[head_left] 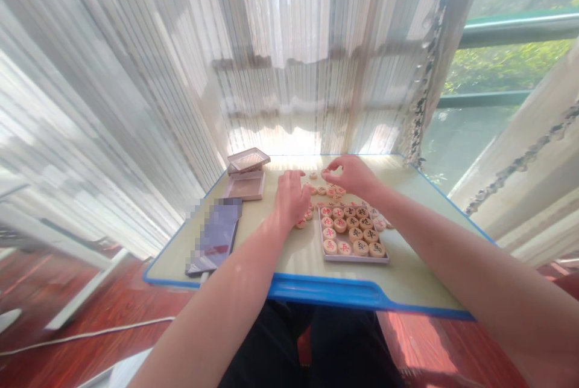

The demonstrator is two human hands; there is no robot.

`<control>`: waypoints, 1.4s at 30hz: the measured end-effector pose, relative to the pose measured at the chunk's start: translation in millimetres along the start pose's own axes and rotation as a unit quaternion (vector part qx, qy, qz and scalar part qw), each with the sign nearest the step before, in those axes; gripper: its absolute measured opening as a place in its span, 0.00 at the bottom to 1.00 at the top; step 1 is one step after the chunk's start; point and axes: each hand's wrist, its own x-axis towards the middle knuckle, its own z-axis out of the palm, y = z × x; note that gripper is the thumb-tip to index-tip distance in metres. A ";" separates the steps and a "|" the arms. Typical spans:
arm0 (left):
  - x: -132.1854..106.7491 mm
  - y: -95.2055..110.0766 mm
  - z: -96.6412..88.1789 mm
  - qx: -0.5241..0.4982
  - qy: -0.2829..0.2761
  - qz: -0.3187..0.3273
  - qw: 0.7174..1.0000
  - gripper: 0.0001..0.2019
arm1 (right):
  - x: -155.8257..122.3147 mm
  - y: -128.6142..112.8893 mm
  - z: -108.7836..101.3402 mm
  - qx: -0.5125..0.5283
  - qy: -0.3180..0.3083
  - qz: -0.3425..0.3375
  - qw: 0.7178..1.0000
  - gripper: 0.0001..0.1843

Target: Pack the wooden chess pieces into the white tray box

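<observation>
My right hand (355,174) reaches over the far side of the small table, thumb and fingers pinched on a round wooden Chinese chess piece (325,172). To its left, my left hand (293,196) hovers low with fingers apart and slightly curled, beside several loose pieces (301,224); its palm side is hidden. More loose pieces (332,191) lie between and below the hands. Nearer me sits a shallow box (355,259) with rows of pieces marked in red and black characters. One gap shows among them, around the second column. My right forearm partly covers pieces (380,224) beside the box.
At the table's (420,261) back left, an open box (245,186) stands by stacked box parts (248,160). A dark phone or tablet (217,236) lies at the left edge with a cable. Striped curtains (289,86) hang close behind the table.
</observation>
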 end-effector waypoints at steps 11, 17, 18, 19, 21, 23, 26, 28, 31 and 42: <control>-17.4 38.4 -18.7 -0.071 -0.049 0.103 0.991 0.10 | -123.4 -15.8 -14.9 0.018 0.085 -0.058 0.995 0.06; -18.8 31.1 -16.7 -0.007 -0.047 0.054 0.997 0.10 | -131.6 -11.3 -5.5 -0.002 0.059 -0.082 0.995 0.08; -18.2 27.7 -16.8 -0.002 -0.039 0.037 0.999 0.10 | -131.1 -11.6 -5.7 0.003 0.053 -0.082 0.995 0.08; -17.7 24.6 -16.7 0.001 -0.032 0.021 0.999 0.09 | -130.8 -11.9 -6.2 0.008 0.047 -0.082 0.995 0.09; -16.7 19.4 -16.2 0.005 -0.024 0.002 1.000 0.09 | -130.7 -11.8 -7.6 0.013 0.038 -0.082 0.996 0.09; -16.1 16.1 -15.0 0.009 -0.022 -0.009 1.000 0.09 | -131.0 -11.2 -8.7 0.013 0.032 -0.082 0.996 0.09; -16.1 13.3 -13.6 0.019 -0.028 -0.020 0.999 0.09 | -131.3 -10.3 -9.0 0.006 0.025 -0.075 0.997 0.09; -16.4 12.2 -13.4 0.024 -0.035 -0.026 0.999 0.09 | -131.3 -10.0 -8.0 0.002 0.019 -0.071 0.997 0.09; -16.7 10.9 -13.9 0.031 -0.041 -0.037 0.998 0.08 | -131.4 -9.5 -5.8 -0.005 0.012 -0.077 0.997 0.10; -15.4 7.8 -12.7 0.041 -0.040 -0.044 0.997 0.09 | -133.5 -12.9 -6.2 -0.014 0.003 -0.082 0.997 0.11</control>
